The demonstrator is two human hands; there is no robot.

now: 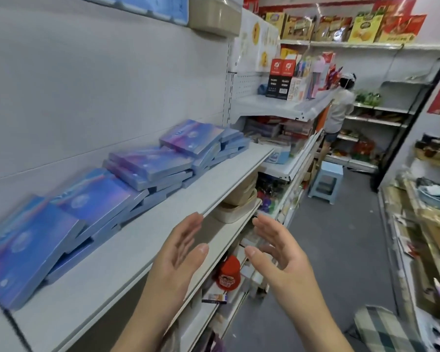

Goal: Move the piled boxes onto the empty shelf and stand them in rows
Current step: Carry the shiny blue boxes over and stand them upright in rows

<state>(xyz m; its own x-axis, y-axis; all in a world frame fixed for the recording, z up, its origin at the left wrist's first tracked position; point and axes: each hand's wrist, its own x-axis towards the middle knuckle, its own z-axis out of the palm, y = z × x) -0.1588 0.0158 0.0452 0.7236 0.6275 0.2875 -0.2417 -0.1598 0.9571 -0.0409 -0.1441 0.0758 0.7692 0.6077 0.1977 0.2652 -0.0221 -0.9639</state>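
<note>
Several flat blue-and-purple boxes (148,163) lie in loose, leaning piles along the back of a white shelf (142,240) on the left, from the near left corner to its far end. My left hand (181,252) is raised in front of the shelf's front edge, palm facing right, fingers straight, holding nothing. My right hand (277,250) is beside it, palm facing left, fingers relaxed and empty. Both hands are apart from the boxes, with a gap between the palms.
Below the shelf, lower shelves hold beige containers (236,207) and a red cap-shaped item (229,273). A light blue stool (327,181) stands in the aisle. A person (338,110) stands at the far shelves. Goods crowd the right side.
</note>
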